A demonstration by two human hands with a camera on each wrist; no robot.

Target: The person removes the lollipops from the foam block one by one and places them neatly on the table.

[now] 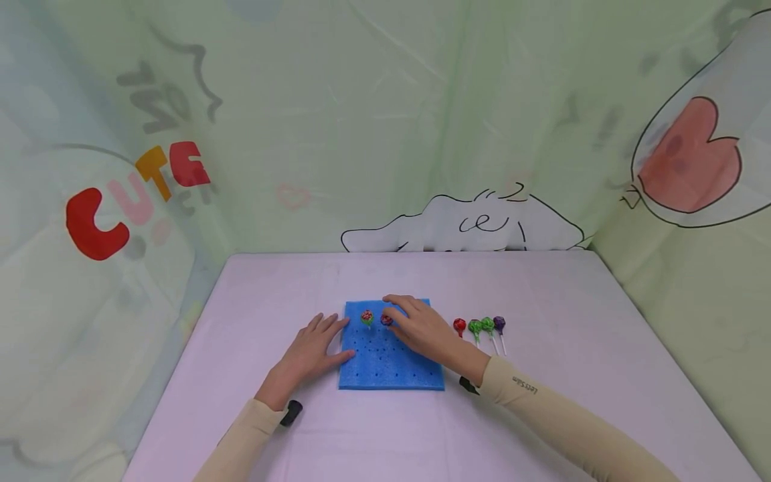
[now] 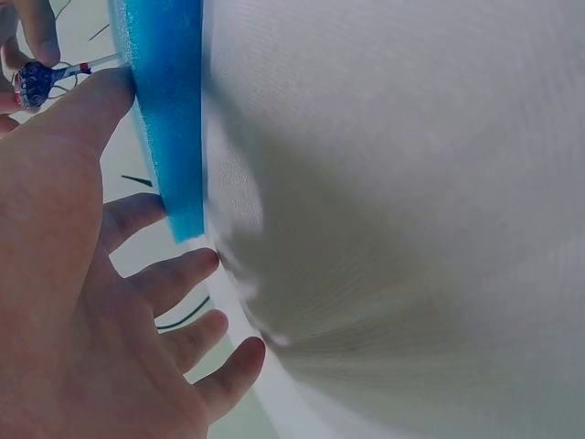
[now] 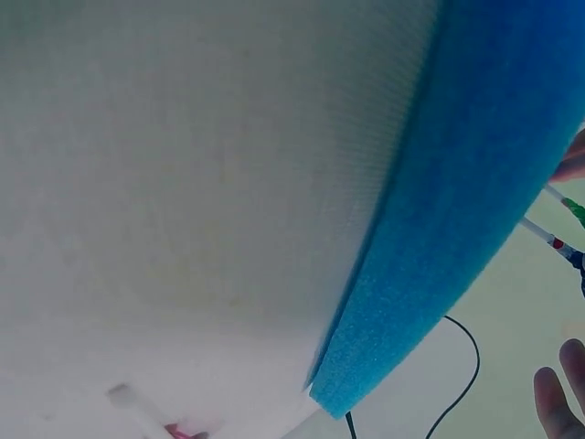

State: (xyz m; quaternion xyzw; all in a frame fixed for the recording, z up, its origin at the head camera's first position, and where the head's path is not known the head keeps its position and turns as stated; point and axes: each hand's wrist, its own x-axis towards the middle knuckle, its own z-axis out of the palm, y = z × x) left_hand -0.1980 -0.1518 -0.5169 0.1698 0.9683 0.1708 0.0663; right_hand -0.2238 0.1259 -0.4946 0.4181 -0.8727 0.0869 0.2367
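A blue foam board [image 1: 385, 365] with rows of small holes lies on the table. Two wrapped lollipops stand in its far rows, a red-and-green lollipop [image 1: 367, 317] and a blue-and-red lollipop [image 1: 386, 320]. My right hand [image 1: 424, 331] reaches over the board from the right, its fingertips pinching the head of the blue-and-red lollipop; part of that grip is hidden in every view. In the left wrist view this lollipop's white stick meets the foam. My left hand [image 1: 310, 351] rests with spread fingers against the board's left edge, the thumb touching it.
To the right of the board lie a red lollipop [image 1: 460, 325], two green lollipops [image 1: 475, 327] and a purple lollipop [image 1: 499, 324]. The table [image 1: 560, 301] is covered in pale cloth. Printed curtains [image 1: 373, 134] rise behind it and at both sides.
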